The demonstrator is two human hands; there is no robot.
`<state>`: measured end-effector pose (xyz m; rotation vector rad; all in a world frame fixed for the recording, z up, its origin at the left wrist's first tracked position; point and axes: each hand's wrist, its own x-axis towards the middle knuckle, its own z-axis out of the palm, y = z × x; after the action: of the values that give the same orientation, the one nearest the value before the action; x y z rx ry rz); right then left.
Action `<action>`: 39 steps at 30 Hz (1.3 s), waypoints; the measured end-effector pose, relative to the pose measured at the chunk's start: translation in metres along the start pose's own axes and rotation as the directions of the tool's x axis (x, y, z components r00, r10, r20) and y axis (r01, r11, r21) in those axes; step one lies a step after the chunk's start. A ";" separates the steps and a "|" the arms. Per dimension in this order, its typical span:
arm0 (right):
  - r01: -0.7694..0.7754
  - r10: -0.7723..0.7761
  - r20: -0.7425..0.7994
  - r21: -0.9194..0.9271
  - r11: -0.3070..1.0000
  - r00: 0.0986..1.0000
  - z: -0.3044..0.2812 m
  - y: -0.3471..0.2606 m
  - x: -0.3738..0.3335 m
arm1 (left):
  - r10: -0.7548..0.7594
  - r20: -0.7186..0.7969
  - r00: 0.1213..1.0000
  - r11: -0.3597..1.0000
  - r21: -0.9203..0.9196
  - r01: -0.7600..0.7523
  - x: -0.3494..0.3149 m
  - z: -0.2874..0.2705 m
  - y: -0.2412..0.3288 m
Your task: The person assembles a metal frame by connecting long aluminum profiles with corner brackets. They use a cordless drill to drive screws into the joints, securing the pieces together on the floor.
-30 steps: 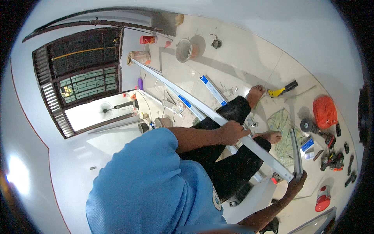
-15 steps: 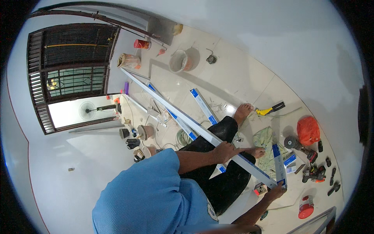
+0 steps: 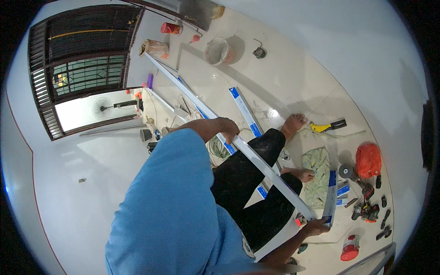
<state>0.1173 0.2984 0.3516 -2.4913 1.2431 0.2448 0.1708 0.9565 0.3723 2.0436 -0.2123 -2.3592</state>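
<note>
A long white metal profile (image 3: 270, 173) runs slantwise across my lap from the far left to the near right. My left hand (image 3: 229, 129) is closed over it, about halfway along. Closed round its near end is my right hand (image 3: 318, 226). A shorter profile with blue film (image 3: 330, 195) meets the long one at an angle by my right fingers. I cannot tell whether the two are joined. Behind my legs lie more blue-and-white strips (image 3: 245, 111) on the floor.
Power tools (image 3: 365, 211) and a red bag (image 3: 368, 159) lie at the right, near a green cloth (image 3: 316, 169). A yellow-and-black tool (image 3: 328, 126) is by my foot. A bucket (image 3: 219, 51) stands farther off, a red-lidded tub (image 3: 350, 248) nearer.
My left hand has slid up and left along the long profile, away from my right hand. My right hand keeps its grip at the near end. The view has shifted slightly.
</note>
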 end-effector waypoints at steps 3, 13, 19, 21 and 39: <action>-0.050 0.047 0.049 0.056 0.997 0.998 -0.023 0.002 0.003 | -0.011 -0.093 0.996 0.998 -0.066 0.005 -0.042 -0.010 0.026; -0.065 0.084 -0.102 0.174 0.983 0.991 -0.180 0.132 0.113 | 0.140 -0.316 0.938 0.990 0.048 -0.132 -0.175 -0.048 0.203; -0.201 0.240 -0.223 0.185 0.962 0.945 -0.273 0.173 0.132 | 0.288 -0.513 0.808 0.957 0.172 -0.232 -0.213 -0.083 0.305; -0.216 0.254 -0.228 0.180 0.960 0.940 -0.278 0.182 0.131 | 0.313 -0.563 0.765 0.950 0.194 -0.245 -0.203 -0.078 0.320; -0.393 0.392 -0.091 0.002 0.920 0.916 -0.197 0.198 0.071 | 0.242 -0.432 0.869 0.954 0.270 -0.132 -0.171 -0.153 0.252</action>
<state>0.0013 0.0613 0.4670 -2.2638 1.7830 0.2419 0.3270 0.7093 0.5471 2.4809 -0.6680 -1.7390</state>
